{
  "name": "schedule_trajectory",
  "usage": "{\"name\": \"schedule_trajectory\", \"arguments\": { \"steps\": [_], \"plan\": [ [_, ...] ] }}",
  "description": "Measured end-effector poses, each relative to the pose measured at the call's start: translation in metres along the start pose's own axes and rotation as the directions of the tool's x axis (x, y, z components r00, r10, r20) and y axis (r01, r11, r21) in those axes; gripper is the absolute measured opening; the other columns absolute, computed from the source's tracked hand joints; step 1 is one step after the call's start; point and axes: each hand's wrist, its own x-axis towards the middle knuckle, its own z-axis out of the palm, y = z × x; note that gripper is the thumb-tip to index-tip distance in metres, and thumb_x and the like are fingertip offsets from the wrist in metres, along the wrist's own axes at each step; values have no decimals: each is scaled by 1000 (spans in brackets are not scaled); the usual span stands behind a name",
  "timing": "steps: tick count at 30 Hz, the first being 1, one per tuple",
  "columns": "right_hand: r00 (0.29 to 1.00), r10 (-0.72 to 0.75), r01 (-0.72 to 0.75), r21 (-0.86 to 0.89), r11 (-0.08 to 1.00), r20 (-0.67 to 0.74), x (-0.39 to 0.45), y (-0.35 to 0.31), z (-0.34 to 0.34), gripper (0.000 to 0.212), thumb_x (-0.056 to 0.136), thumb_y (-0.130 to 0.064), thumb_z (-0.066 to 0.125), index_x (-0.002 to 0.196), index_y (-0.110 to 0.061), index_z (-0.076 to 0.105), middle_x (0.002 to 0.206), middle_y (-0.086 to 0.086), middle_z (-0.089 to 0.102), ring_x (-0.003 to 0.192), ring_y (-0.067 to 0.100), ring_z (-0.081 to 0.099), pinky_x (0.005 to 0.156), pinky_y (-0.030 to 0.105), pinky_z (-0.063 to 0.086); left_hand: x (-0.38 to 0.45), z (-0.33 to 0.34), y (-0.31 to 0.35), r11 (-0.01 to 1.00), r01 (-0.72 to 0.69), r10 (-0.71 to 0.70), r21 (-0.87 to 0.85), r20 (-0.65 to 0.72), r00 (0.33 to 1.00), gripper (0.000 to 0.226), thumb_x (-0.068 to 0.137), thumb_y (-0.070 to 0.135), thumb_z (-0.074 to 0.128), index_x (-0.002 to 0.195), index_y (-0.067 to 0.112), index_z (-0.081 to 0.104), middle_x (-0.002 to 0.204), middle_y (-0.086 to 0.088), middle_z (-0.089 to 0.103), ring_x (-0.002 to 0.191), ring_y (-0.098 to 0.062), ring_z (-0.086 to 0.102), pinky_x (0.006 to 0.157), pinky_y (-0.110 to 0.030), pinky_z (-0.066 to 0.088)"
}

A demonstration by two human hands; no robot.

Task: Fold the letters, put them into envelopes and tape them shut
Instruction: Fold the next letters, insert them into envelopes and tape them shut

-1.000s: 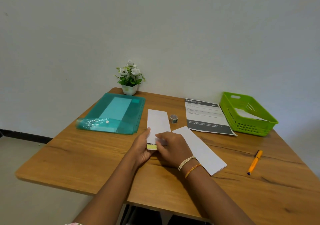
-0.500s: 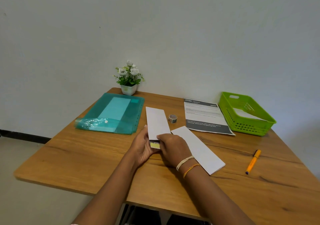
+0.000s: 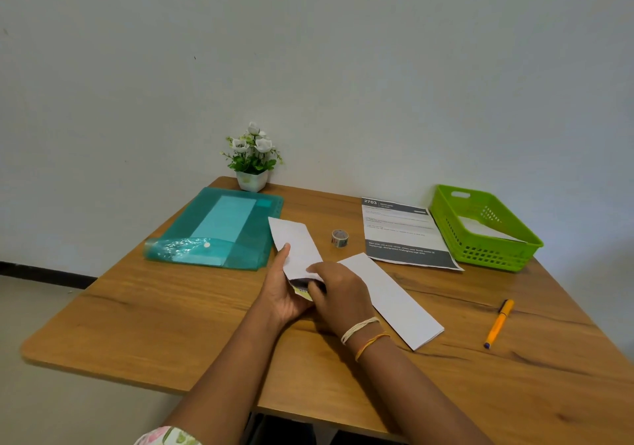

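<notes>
My left hand (image 3: 283, 292) holds a white envelope (image 3: 295, 245) lifted off the wooden table (image 3: 137, 321), its far end pointing towards the wall. My right hand (image 3: 338, 295) pinches the envelope's near end, where a dark opening and a yellow strip show between my fingers. A folded white letter (image 3: 394, 299) lies flat just right of my right hand. A small roll of tape (image 3: 339, 238) stands behind it. An unfolded printed letter (image 3: 403, 233) lies further back on the right.
A teal plastic folder (image 3: 219, 228) lies at the back left, a potted white flower (image 3: 253, 160) behind it against the wall. A green basket (image 3: 480, 228) with paper inside stands at the back right. An orange pen (image 3: 498, 323) lies at the right.
The envelope has risen off the table and tilted, its far end swinging left. My right hand's fingers have moved to its near end, which now shows a dark opening.
</notes>
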Motion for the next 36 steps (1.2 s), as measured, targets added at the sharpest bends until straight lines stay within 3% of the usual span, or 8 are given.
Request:
{"name": "schedule_trajectory", "arguments": {
  "steps": [4,9,15,21,27,30,33,36],
  "plan": [
    [996,28,-18,-105,994,89,8,-4,2,25,89,-26,63,110,-16,70,107,7,70,93,23,65,79,31,54,0,2,-3,1000,-30,30,0,22,999,48,85,40,67,120,9,59,94,-16,71,82,-29,70,73,-43,58],
    [997,-48,40,-125,991,-58,7,-11,-1,15,69,-10,79,83,-6,73,78,11,70,64,24,64,53,27,53,-5,1,-3,998,-62,62,31,2,998,44,83,32,70,119,8,60,92,-16,71,82,-30,71,74,-44,58],
    [998,41,-29,-208,978,55,11,-8,3,32,82,-16,70,113,-11,68,108,11,68,94,27,63,74,32,54,-9,3,-4,998,-32,31,53,24,999,48,85,30,68,127,10,56,101,-19,68,89,-33,68,74,-47,58],
    [994,-55,40,-163,986,-90,14,-6,1,29,61,-10,87,85,-4,72,81,14,71,65,28,68,53,27,55,-10,-1,-4,991,-73,74,115,0,997,48,83,34,70,123,11,58,97,-18,71,85,-34,70,69,-45,57],
    [997,-76,76,-109,991,3,9,0,7,33,69,-23,81,98,-11,70,96,7,68,79,24,66,61,27,55,-8,-5,-2,987,-93,93,134,3,996,47,83,36,67,121,11,60,90,-17,71,77,-31,71,69,-45,58],
    [970,37,-76,157,985,241,9,3,-2,50,74,-55,64,111,-22,64,106,-4,62,89,12,59,71,24,53,-5,-4,2,996,-63,63,70,7,998,48,84,37,67,121,9,59,92,-18,69,83,-32,69,80,-48,57],
    [965,247,-262,316,912,87,11,20,-17,40,78,-53,60,102,-22,67,98,-4,66,87,12,60,71,25,52,-2,-3,1,1000,-19,19,10,2,1000,55,84,41,67,126,7,54,104,-20,69,95,-38,67,84,-53,55],
    [869,492,-487,-89,869,46,17,61,-32,44,85,-43,61,118,-13,60,117,9,61,109,27,56,89,35,47,1,0,-1,993,35,-34,-110,11,999,60,81,47,69,117,3,49,113,-28,64,93,-46,68,69,-55,57]
  ]
}}
